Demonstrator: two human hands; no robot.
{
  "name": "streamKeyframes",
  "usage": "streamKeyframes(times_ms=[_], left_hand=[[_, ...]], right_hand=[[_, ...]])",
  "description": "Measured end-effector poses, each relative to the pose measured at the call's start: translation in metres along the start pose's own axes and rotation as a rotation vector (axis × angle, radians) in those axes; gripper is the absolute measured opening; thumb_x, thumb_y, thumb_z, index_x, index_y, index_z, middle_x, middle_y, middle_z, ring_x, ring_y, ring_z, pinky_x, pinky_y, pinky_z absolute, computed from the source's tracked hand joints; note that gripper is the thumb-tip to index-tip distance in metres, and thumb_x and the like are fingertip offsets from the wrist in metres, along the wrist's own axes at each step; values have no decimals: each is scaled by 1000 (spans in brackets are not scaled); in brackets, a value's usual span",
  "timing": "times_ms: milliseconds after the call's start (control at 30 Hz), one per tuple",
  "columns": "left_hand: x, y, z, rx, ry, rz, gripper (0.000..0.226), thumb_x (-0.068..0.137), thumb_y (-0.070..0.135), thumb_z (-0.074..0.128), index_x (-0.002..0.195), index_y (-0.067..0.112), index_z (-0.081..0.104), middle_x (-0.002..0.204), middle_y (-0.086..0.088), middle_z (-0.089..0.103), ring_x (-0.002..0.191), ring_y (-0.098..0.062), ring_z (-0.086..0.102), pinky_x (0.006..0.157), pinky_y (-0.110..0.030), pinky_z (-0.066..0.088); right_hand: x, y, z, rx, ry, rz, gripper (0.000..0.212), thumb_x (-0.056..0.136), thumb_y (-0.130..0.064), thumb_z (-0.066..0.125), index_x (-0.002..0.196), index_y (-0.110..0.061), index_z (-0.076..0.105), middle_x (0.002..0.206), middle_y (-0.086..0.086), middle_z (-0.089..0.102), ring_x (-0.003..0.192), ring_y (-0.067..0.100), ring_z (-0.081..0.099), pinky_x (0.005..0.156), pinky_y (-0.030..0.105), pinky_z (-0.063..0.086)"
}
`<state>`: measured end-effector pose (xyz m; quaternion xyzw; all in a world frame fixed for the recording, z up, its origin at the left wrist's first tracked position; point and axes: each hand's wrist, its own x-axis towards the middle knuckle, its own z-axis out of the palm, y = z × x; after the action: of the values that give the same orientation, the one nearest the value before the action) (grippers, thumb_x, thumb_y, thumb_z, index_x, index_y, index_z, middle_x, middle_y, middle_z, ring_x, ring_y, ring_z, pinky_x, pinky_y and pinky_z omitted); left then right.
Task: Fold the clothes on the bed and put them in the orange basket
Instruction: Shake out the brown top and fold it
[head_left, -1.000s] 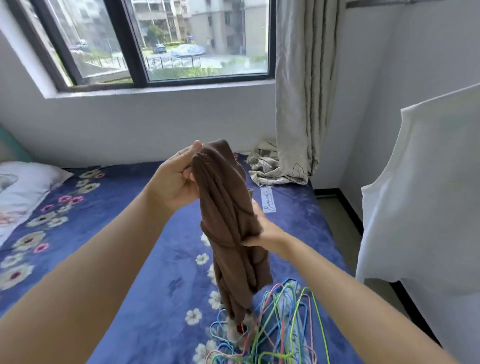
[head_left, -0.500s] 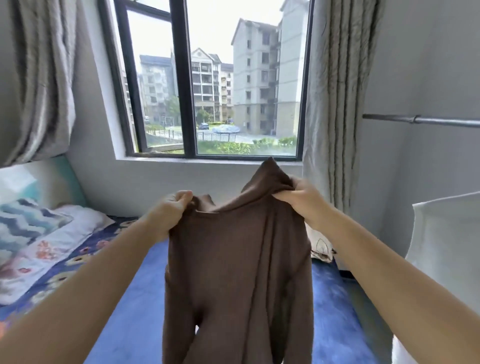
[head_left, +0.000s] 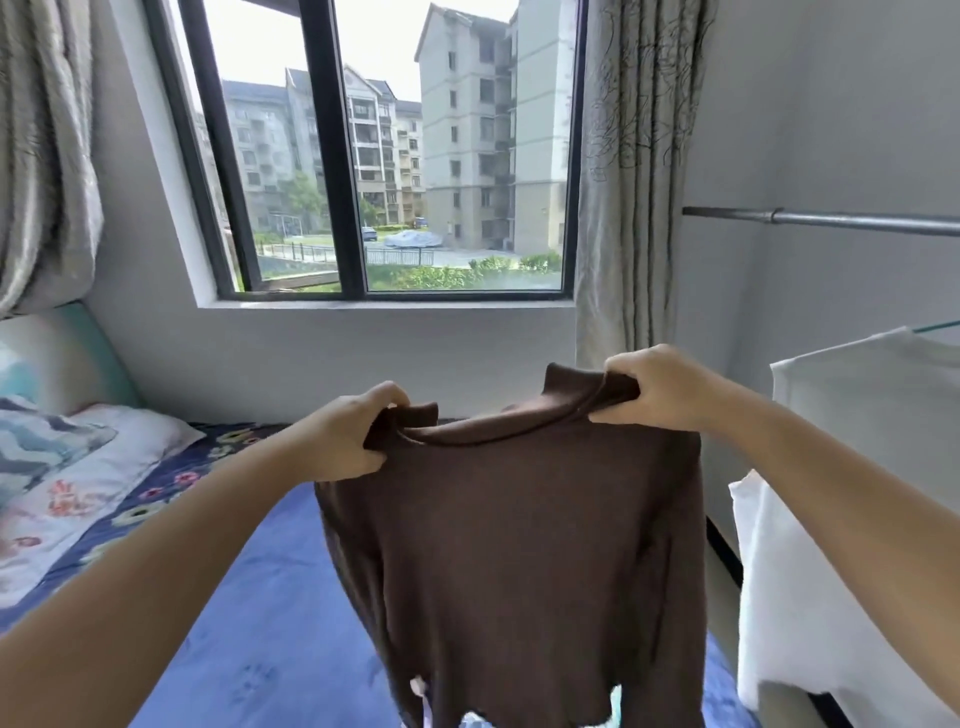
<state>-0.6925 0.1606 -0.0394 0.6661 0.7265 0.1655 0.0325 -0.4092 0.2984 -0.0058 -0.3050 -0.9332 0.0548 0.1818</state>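
Observation:
A brown long-sleeved top (head_left: 519, 545) hangs spread out in front of me above the blue bed (head_left: 270, 623). My left hand (head_left: 348, 436) grips its left shoulder beside the collar. My right hand (head_left: 660, 387) grips the right shoulder a little higher, so the neckline slopes up to the right. The hem hangs low over the bed and both sleeves drop at the sides. No orange basket is in view.
A pillow (head_left: 67, 483) lies on the bed at the left, near the headboard. White garments (head_left: 857, 499) hang at the right under a metal rail (head_left: 831, 221). Straight ahead is a window (head_left: 395, 156), flanked by grey curtains (head_left: 628, 182).
The bunched top has been shaken out flat between my hands, which moved apart to its shoulders. My view lifted from the bed and hangers to the window.

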Motion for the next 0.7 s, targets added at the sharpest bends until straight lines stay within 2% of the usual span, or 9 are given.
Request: streamKeyframes(times_ms=[67,167,233,300,400,500,567,600,700], left_hand=[[-13,1,-4,-116,88,9,50,77,-4,63,116,20,43,88,-2,54,74,-15,49,61,-21,37],[-34,-9,-7,-180,437,-82,48,74,-1,71,116,10,53,73,-1,50,73,-21,48,67,-24,34],[-53,-15,-6,-220,599,-137,30,73,8,75,99,1,62,64,-1,50,70,-22,50,61,-21,34],[-69,-16,-3,-216,632,-199,25,74,23,74,83,2,65,62,-3,54,69,-25,55,57,-21,36],[-106,-15,-8,-136,536,-252,34,60,43,72,69,11,63,64,-3,56,74,-29,59,64,-29,38],[-155,-16,-18,6,197,-259,50,41,64,62,68,22,61,67,3,61,76,-21,58,71,-33,45],[-188,-22,-20,19,35,-232,71,33,70,58,82,20,69,76,4,67,79,-16,61,77,-32,48],[-205,-25,-21,-30,1,-232,74,32,69,59,84,18,70,76,5,68,78,-13,62,76,-30,49],[-248,-33,-27,-139,-64,-250,52,34,59,66,67,19,67,55,15,61,54,4,54,57,-12,42]], right_hand=[[-9,-6,1,51,17,-11,39,80,-20,72,57,-28,41,58,-12,45,57,2,44,54,19,30],[-23,-21,-2,112,127,-26,40,83,-17,68,57,-25,39,57,-10,44,57,7,44,57,24,31],[-34,-37,1,18,209,-32,33,86,-22,64,64,-20,40,58,-9,42,59,17,46,59,29,34],[-45,-54,5,-63,287,-40,25,87,-29,61,75,-17,43,58,-7,40,66,24,50,61,30,38],[-68,-84,7,-143,198,-45,40,80,-50,63,66,-21,39,58,-9,39,69,21,49,63,29,39],[-95,-109,12,-348,10,-33,45,70,-66,62,77,-25,46,72,-4,53,77,19,51,65,28,38],[-110,-122,21,-400,-80,-98,45,70,-63,64,87,-23,52,86,0,62,87,21,56,65,29,36],[-117,-130,26,-364,-128,-129,43,72,-58,66,91,-21,56,88,1,63,90,21,57,66,29,37],[-130,-157,42,-201,-345,-143,33,78,-39,69,98,-14,63,73,-3,55,79,19,53,68,30,40]])
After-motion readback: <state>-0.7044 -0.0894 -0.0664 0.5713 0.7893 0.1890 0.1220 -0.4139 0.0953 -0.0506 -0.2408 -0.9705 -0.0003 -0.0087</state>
